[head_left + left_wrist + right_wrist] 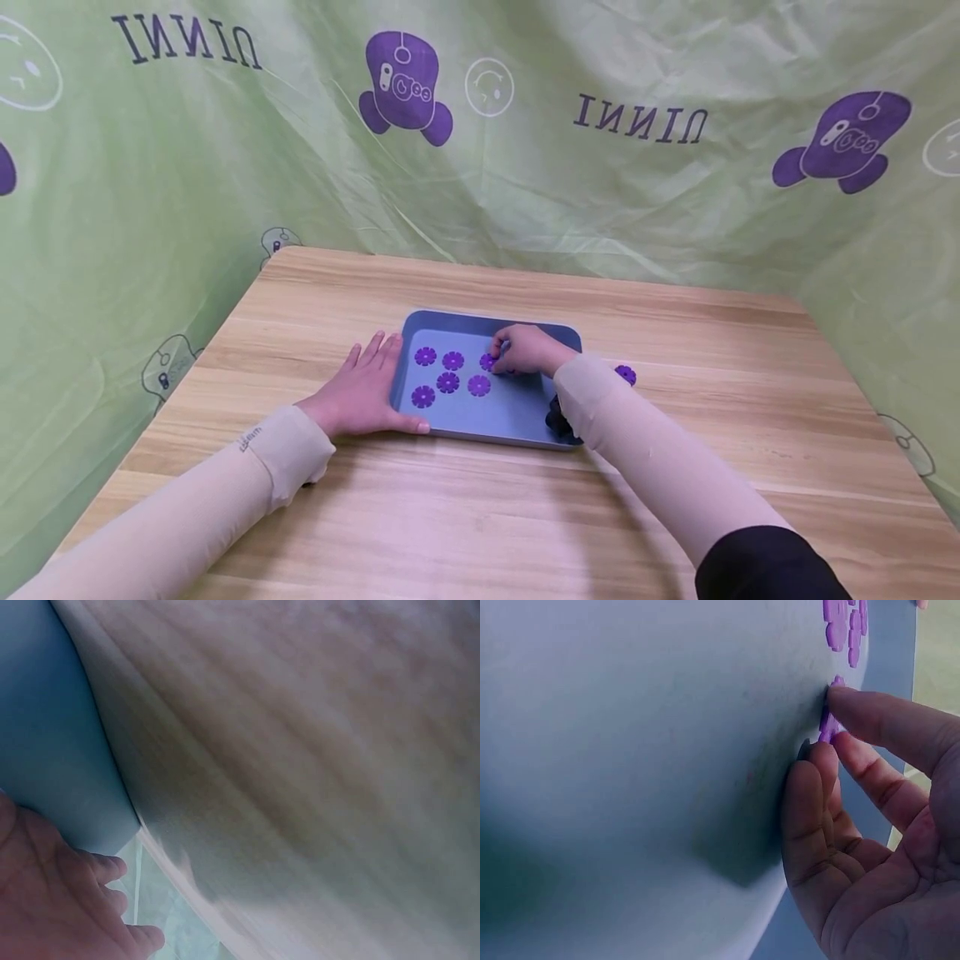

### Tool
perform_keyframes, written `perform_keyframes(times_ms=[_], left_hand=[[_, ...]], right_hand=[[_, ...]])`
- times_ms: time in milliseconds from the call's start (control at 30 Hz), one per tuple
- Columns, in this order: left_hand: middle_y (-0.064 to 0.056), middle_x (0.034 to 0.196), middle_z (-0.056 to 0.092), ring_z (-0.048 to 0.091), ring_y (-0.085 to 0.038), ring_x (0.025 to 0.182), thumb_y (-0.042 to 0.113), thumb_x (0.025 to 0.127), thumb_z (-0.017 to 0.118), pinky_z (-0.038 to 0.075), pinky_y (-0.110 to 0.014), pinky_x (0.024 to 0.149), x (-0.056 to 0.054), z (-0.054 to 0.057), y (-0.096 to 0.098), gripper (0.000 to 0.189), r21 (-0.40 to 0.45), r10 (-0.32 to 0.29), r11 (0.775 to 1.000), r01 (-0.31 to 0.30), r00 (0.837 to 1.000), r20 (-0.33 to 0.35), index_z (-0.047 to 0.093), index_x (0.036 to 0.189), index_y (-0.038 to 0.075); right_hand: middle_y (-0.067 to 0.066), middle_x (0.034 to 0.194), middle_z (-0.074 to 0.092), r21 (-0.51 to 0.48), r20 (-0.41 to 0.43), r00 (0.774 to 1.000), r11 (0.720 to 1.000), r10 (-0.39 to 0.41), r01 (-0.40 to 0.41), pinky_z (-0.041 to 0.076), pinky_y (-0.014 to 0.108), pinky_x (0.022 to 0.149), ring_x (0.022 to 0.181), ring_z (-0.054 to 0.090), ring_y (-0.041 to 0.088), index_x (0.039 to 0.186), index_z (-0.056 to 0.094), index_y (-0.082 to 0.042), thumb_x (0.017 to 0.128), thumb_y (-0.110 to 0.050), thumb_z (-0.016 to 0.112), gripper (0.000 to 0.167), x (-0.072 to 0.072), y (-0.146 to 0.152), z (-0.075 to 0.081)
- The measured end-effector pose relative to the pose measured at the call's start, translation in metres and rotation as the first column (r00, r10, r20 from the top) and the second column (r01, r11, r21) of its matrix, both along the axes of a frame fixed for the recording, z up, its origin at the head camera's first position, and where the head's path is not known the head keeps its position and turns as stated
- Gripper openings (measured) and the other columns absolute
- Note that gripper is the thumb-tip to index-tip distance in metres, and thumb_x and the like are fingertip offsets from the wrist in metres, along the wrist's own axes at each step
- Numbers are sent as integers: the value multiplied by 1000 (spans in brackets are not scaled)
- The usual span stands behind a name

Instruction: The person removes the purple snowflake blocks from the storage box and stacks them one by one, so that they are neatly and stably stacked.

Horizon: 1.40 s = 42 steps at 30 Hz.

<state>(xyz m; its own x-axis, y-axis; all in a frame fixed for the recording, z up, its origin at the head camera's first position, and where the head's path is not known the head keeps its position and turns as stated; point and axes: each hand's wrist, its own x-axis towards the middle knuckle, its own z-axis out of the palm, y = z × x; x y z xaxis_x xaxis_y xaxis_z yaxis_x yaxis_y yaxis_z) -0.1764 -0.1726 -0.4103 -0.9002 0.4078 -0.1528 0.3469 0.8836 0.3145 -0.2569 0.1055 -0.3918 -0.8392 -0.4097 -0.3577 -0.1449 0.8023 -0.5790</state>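
My right hand (525, 348) reaches into a shallow blue tray (465, 419). Its thumb and fingertips pinch a purple notched plastic disc (826, 732) low over the tray floor, partly hidden by the fingers. Several similar discs (447, 382) lie flat and apart in the left half of the tray. Against the tray's left wall rests my left hand (363, 392), fingers spread and thumb along the front corner. The left wrist view catches only part of that palm and some fingertips (154, 937) beside the blue tray wall.
One more purple disc (626, 375) lies on the wooden table (697, 350), right of the tray and just past the right sleeve (652, 450). A dark object (558, 418) shows under the right wrist at the tray's front right corner. Green printed cloth (525, 183) hangs around the table.
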Motion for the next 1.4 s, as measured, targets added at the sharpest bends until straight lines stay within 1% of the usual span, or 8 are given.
perform_keyframes(times_ms=[133, 200, 333, 500, 767, 1067, 1233, 1400], left_hand=[[-28, 168, 9, 0, -44, 156, 83, 71, 72, 2, -62, 123, 0, 0, 0, 146, 0, -1, 1000, 1, 1000, -11, 7, 160, -12], [-27, 169, 8, -1, -43, 156, 83, 71, 72, 1, -61, 123, 0, -1, 0, 146, -5, 1, 1000, -1, 1000, -12, 6, 160, -11], [-28, 169, 8, -1, -44, 156, 83, 71, 72, 1, -62, 123, 1, -1, 0, 145, -2, 2, 1000, -2, 1000, -18, 7, 160, -12], [-28, 168, 9, -1, -44, 156, 83, 71, 71, 1, -62, 123, 0, -1, 1, 145, 0, 2, 1000, -2, 1000, -20, 7, 160, -12], [-28, 168, 11, 1, -45, 156, 84, 70, 72, 2, -62, 123, 2, -1, 1, 146, 17, 6, 1000, -6, 1000, -15, 8, 160, -11], [-29, 168, 11, 2, -45, 155, 84, 71, 71, 3, -64, 122, 4, -4, 0, 145, 32, 13, 999, -13, 1000, -17, 8, 160, -12], [-29, 168, 11, 2, -46, 155, 84, 71, 71, 2, -63, 122, 5, -3, 0, 146, 29, 12, 1000, -12, 1000, -16, 8, 160, -12], [-30, 168, 12, 2, -46, 155, 84, 71, 71, 3, -64, 122, 3, -3, 0, 145, 31, 10, 999, -10, 1000, -19, 9, 160, -13]], right_hand=[[4, 76, 60, 32, -24, 999, 999, 36, -35, 47, 26, 63, 66, 56, 15, 121, 70, -8, 94, -11, 76, 28, 1, -1, 0], [4, 78, 59, 45, -31, 998, 998, 50, -49, 47, 27, 64, 67, 56, 16, 123, 69, -9, 95, -11, 75, 29, 1, -1, 1], [5, 81, 59, 53, -39, 998, 997, 50, -48, 47, 28, 66, 71, 56, 17, 113, 67, -8, 94, -12, 76, 21, 2, -2, 2], [5, 79, 57, 29, -49, 998, 999, 28, -26, 46, 28, 65, 70, 55, 17, 106, 61, -8, 93, -12, 78, 22, 2, 1, 2], [8, 90, 64, -21, -60, 998, 1000, 0, -2, 50, 28, 64, 72, 59, 18, 106, 62, -6, 96, -3, 68, 12, 2, 5, 1], [8, 84, 66, -50, -29, 1000, 999, -6, 4, 54, 29, 66, 72, 61, 18, 109, 66, -6, 97, 3, 56, 17, 0, 9, 2], [7, 86, 67, -79, -26, 1000, 997, -5, 3, 56, 29, 68, 73, 63, 17, 105, 68, -2, 98, 0, 61, 10, -2, 13, 4], [7, 88, 69, -108, 7, 1000, 994, -19, 20, 57, 29, 69, 75, 64, 17, 99, 69, -1, 98, -1, 64, 5, -3, 19, 6]])
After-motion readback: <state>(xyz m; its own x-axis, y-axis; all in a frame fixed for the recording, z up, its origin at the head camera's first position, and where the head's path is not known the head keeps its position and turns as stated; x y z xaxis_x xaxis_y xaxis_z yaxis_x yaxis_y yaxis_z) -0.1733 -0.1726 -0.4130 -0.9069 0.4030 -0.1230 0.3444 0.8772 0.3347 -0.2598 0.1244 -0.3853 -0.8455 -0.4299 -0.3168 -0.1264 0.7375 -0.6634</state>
